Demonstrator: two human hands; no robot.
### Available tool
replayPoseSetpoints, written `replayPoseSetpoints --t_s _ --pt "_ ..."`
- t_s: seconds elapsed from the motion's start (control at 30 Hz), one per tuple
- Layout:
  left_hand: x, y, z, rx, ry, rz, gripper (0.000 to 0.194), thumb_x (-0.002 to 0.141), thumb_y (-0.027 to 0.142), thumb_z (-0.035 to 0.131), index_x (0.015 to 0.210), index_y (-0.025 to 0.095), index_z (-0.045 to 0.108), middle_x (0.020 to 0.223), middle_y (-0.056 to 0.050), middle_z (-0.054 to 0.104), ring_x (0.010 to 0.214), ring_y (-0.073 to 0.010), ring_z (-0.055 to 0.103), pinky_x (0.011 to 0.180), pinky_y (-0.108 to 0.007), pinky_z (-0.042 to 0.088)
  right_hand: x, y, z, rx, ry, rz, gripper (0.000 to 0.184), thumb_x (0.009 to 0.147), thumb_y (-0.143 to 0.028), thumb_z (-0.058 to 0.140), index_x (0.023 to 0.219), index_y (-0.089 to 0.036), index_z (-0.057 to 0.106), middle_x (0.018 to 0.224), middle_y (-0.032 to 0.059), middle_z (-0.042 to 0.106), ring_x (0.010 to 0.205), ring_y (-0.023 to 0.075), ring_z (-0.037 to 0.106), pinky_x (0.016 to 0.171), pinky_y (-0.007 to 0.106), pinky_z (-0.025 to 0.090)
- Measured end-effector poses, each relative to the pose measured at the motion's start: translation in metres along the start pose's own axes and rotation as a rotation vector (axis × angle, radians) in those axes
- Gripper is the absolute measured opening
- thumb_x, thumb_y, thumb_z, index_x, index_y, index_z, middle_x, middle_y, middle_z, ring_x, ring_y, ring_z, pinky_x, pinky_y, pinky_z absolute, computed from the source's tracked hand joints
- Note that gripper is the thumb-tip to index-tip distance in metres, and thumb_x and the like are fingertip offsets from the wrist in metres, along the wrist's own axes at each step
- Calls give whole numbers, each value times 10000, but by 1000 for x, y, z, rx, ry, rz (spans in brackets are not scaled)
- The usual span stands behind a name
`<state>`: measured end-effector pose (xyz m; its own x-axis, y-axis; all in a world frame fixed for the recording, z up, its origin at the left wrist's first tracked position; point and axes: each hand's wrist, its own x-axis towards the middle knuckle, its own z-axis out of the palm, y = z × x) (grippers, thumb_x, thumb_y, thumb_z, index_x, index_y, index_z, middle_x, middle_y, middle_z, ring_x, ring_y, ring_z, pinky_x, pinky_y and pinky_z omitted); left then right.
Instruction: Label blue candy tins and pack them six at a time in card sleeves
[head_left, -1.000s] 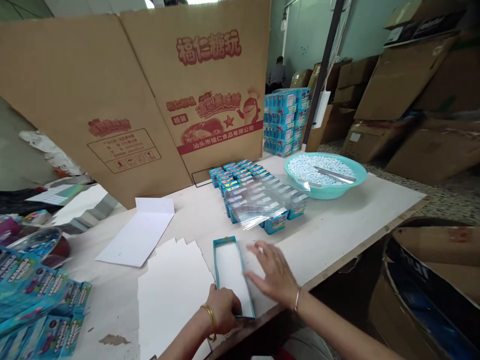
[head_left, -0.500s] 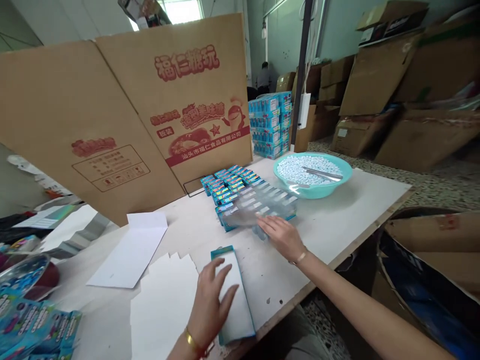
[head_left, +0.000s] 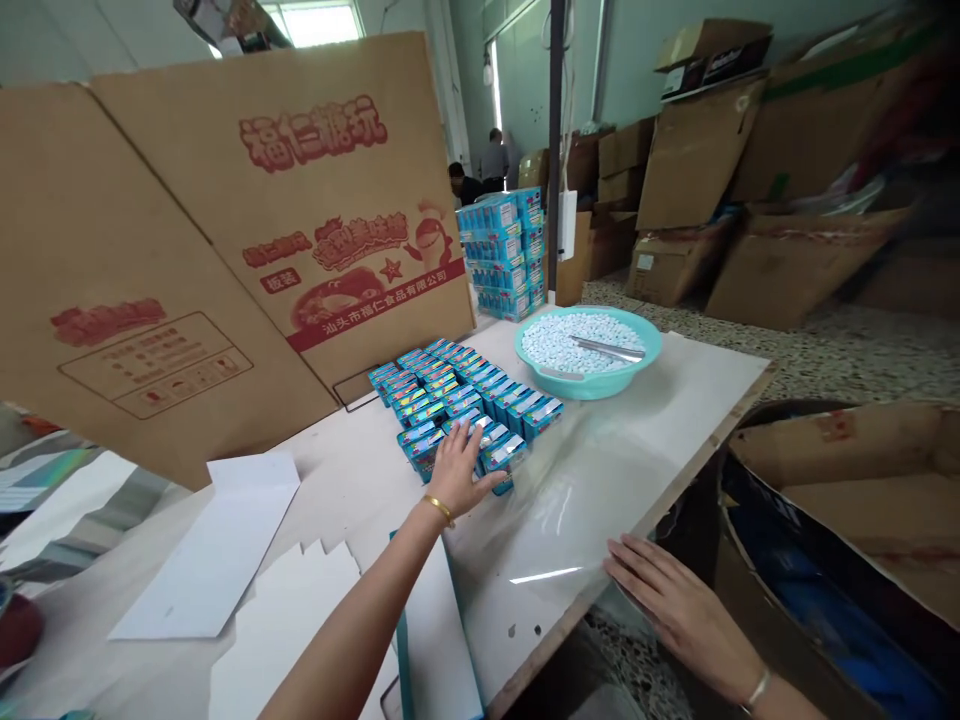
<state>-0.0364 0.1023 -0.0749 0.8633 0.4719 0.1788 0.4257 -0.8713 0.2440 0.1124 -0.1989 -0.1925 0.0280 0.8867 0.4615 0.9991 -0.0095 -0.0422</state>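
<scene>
My left hand [head_left: 456,470] rests with spread fingers on the near rows of small blue boxes [head_left: 536,412], which stand packed side by side. A clear plastic sheet [head_left: 547,520] stretches from the near edge of these boxes to the table's right edge. There my right hand [head_left: 675,610] has the sheet's near end between its fingers and a thumb that is hidden below. Under my left forearm lies a shallow blue-edged tray with a white inside [head_left: 439,630]. White card sheets [head_left: 292,620] are fanned out to its left.
A teal basin [head_left: 589,380] of pale candies with metal tongs [head_left: 607,348] stands behind the boxes. Further back rise a large printed carton [head_left: 352,200] and stacked blue boxes [head_left: 501,255]. An open carton [head_left: 847,500] sits beside the table's right edge.
The clear sheet has slid off the boxes toward the right table edge with my right hand. My left hand has moved from above the tray forward onto the boxes. The view has turned right.
</scene>
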Motion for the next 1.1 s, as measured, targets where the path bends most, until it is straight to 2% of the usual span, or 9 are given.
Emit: replayPoseSetpoints --t_s 0.13,0.27,0.4,0.5,0.6,0.7,0.83,0.97,1.1 --pt "20 16 -2 114 -106 -99 877 712 595 623 1399 132 335 1491 -222 263 1391 -403 192 1105 -575 151 16 -15 -5 28 -108 29 687 773 -114 483 1437 -236 359 1488 71 337 1362 278 318 1039 501 411" --pt "25 34 -1 248 -58 -150 709 633 473 701 1236 163 495 1340 -187 455 1265 -380 392 1103 -564 153 27 -24 -5 125 -189 84 728 794 -248 553 1469 -239 281 1528 95 233 1400 306 210 1081 554 314" --pt "21 47 5 305 18 -134 679 593 401 719 1189 165 494 1307 -180 457 1260 -381 367 1108 -562 123 29 -23 -4 214 -247 126 874 723 -509 677 1463 -242 296 1529 134 217 1401 338 189 1093 581 260" --pt "19 53 5 275 22 -133 630 579 364 719 1131 161 495 1260 -185 457 1193 -385 402 1046 -541 238 30 -22 -5 263 -291 144 1031 612 -638 716 1461 -223 304 1526 165 207 1398 368 178 1095 602 226" --pt "22 55 1 254 -13 -180 645 537 421 741 1079 179 488 1181 -163 466 1090 -368 457 916 -485 358 31 -22 -9 284 -336 146 1087 593 -734 661 1460 -184 304 1518 194 206 1397 385 161 1093 623 200" --pt "30 51 -1 262 -71 -222 760 490 543 752 1097 182 470 1138 -156 489 1037 -363 486 859 -463 384 33 -20 -12 294 -383 138 1119 591 -803 593 1462 -167 295 1515 204 197 1398 390 145 1092 634 185" --pt "32 39 -5 175 -72 -222 760 503 500 769 1121 178 468 1116 -151 533 1055 -362 494 864 -464 392 33 -13 -14 289 -435 134 1041 643 -802 549 1453 -188 321 1511 183 221 1394 375 170 1092 609 219" --pt "4 16 -37 -111 48 -281 877 504 440 804 1246 184 413 1157 -124 551 1088 -323 515 901 -440 412 34 -14 -19 273 -390 156 810 765 -712 516 1381 -190 456 1468 176 334 1365 363 273 1068 603 286" --pt "-53 -15 -89 -405 176 -232 1055 518 382 820 1394 233 252 1326 -109 448 1179 -281 484 981 -398 402 52 -58 -22 308 -159 179 563 886 -544 478 1306 -174 537 1407 146 454 1360 308 316 1099 563 280"
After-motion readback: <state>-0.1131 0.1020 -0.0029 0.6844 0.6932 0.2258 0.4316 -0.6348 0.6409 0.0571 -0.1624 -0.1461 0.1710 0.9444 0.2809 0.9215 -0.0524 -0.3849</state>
